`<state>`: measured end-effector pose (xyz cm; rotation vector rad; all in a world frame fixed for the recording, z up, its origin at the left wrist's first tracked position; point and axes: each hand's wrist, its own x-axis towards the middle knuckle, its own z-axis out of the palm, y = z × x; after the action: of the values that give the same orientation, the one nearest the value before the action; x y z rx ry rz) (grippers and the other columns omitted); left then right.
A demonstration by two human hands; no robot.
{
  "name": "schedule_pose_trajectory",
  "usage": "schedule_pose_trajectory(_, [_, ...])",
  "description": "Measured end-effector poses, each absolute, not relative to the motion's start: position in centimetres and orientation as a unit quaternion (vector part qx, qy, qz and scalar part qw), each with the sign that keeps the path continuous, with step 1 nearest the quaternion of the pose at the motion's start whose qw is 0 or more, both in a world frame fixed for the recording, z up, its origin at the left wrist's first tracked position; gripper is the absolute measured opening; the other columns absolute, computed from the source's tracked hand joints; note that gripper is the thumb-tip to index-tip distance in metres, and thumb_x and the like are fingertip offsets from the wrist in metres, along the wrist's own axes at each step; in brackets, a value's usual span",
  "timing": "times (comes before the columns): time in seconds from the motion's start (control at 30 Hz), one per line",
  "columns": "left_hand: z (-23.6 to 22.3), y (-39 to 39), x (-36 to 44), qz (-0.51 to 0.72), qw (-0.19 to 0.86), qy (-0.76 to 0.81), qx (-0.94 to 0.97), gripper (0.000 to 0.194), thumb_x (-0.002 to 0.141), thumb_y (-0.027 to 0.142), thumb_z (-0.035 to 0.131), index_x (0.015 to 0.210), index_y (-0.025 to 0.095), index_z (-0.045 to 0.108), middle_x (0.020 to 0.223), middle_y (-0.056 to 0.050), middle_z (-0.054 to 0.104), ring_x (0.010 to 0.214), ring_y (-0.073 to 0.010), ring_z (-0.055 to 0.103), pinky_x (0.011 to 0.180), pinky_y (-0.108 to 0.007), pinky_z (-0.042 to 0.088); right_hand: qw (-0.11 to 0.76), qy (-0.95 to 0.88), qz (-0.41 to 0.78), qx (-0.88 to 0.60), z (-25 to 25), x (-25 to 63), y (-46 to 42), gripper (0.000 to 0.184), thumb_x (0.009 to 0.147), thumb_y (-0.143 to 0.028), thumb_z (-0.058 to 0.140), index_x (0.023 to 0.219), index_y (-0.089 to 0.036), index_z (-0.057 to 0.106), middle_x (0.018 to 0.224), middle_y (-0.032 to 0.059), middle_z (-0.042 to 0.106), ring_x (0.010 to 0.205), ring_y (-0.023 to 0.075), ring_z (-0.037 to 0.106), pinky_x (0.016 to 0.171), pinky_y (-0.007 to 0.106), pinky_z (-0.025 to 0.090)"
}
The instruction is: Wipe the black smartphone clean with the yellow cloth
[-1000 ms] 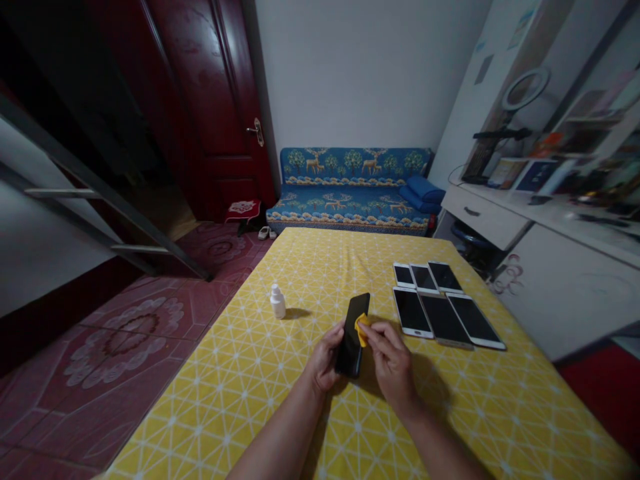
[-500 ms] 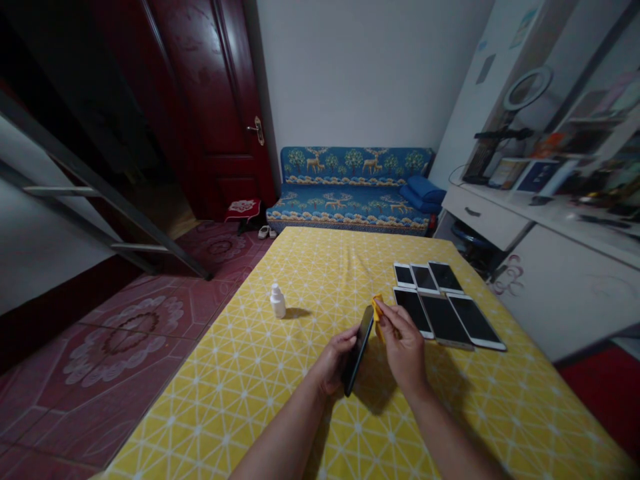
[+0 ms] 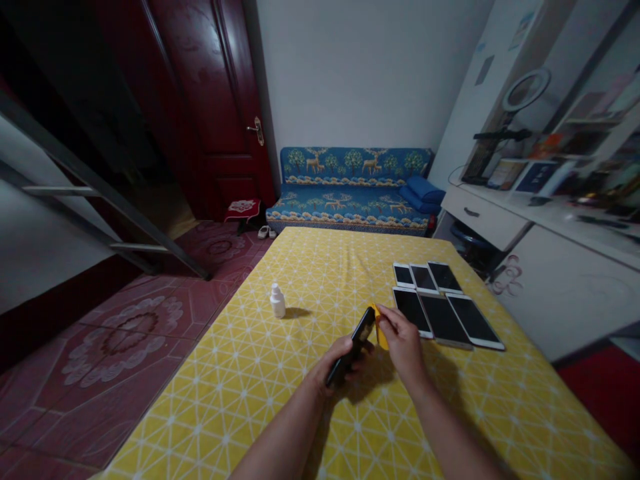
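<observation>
My left hand (image 3: 336, 358) grips a black phone (image 3: 351, 347) above the table, tilted so that I see it almost edge-on. My right hand (image 3: 403, 343) pinches a small yellow cloth (image 3: 380, 325) against the phone's upper end. Both hands hover over the middle of the yellow patterned tablecloth (image 3: 310, 280). Several phones (image 3: 440, 303) lie face up in two rows just right of my right hand.
A small white bottle (image 3: 277, 301) stands on the table to the left. Beyond the table are a blue patterned sofa (image 3: 350, 190) and a dark red door (image 3: 210, 100). A white cabinet with shelves and a ring light (image 3: 525, 90) lines the right side.
The phone has turned from facing me to nearly edge-on and tilted lower. My right hand with the cloth moved from the phone's middle up to its top end.
</observation>
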<state>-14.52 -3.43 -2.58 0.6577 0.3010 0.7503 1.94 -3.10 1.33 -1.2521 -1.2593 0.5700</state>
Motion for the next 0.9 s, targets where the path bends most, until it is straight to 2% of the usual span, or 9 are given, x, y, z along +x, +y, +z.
schedule_pose_trajectory(0.13, [-3.0, -3.2, -14.4, 0.329, 0.906, 0.119, 0.237, 0.059, 0.073, 0.054, 0.074, 0.113, 0.01, 0.066, 0.1, -0.012, 0.058, 0.061, -0.0063, 0.043, 0.042, -0.015, 0.02, 0.582, -0.538, 0.219, -0.569, 0.1, 1.9, -3.2, 0.033, 0.085, -0.035, 0.055, 0.104, -0.016, 0.073, 0.105, 0.0128, 0.07, 0.097, 0.0249, 0.066, 0.088, 0.041, 0.053])
schedule_pose_trajectory(0.3, [-2.8, -2.8, -14.4, 0.297, 0.939, 0.057, 0.163, 0.061, 0.078, 0.056, 0.068, 0.115, 0.008, 0.063, 0.084, -0.011, 0.059, 0.063, -0.0112, 0.048, 0.043, -0.015, 0.023, 0.547, -0.546, 0.21, -0.599, -0.4, 1.4, -3.4, 0.037, 0.089, -0.033, 0.05, 0.117, -0.016, 0.068, 0.109, 0.0129, 0.065, 0.09, 0.0227, 0.065, 0.069, 0.035, 0.057])
schedule_pose_trajectory(0.47, [-2.3, -2.8, -14.6, 0.303, 0.943, 0.067, 0.122, 0.056, 0.083, 0.058, 0.06, 0.113, 0.011, 0.064, 0.085, -0.013, 0.064, 0.073, -0.0184, 0.059, 0.051, -0.019, 0.034, 0.513, -0.626, 0.091, -0.58, 0.2, 0.8, -3.4, 0.035, 0.094, -0.024, 0.045, 0.121, -0.02, 0.067, 0.104, 0.0098, 0.064, 0.093, 0.0207, 0.063, 0.08, 0.036, 0.054])
schedule_pose_trajectory(0.6, [-2.1, -2.9, -14.7, 0.327, 0.934, 0.111, 0.092, 0.048, 0.085, 0.052, 0.061, 0.108, 0.01, 0.066, 0.089, -0.012, 0.07, 0.077, -0.0211, 0.065, 0.058, -0.027, 0.044, 0.491, -0.673, 0.027, -0.552, 0.7, 0.4, -3.5, 0.036, 0.097, -0.021, 0.044, 0.125, -0.021, 0.066, 0.091, 0.0062, 0.061, 0.083, 0.0178, 0.061, 0.072, 0.031, 0.051])
schedule_pose_trajectory(0.7, [-2.4, -2.9, -14.5, 0.33, 0.931, 0.135, 0.078, 0.042, 0.087, 0.048, 0.06, 0.104, 0.01, 0.067, 0.089, -0.011, 0.072, 0.075, -0.0219, 0.066, 0.062, -0.031, 0.047, 0.484, -0.695, 0.004, -0.532, 0.8, -0.1, -3.6, 0.036, 0.098, -0.019, 0.044, 0.126, -0.022, 0.066, 0.089, 0.0057, 0.06, 0.082, 0.0171, 0.06, 0.072, 0.03, 0.05])
schedule_pose_trajectory(0.9, [-3.0, -2.9, -14.3, 0.363, 0.917, 0.153, 0.067, 0.036, 0.087, 0.042, 0.062, 0.101, 0.009, 0.068, 0.095, -0.011, 0.073, 0.093, -0.0234, 0.069, 0.089, -0.033, 0.048, 0.454, -0.728, -0.031, -0.513, 0.7, -1.5, -4.2, 0.039, 0.097, -0.011, 0.042, 0.124, -0.022, 0.068, 0.088, 0.0062, 0.059, 0.083, 0.0174, 0.058, 0.073, 0.031, 0.049])
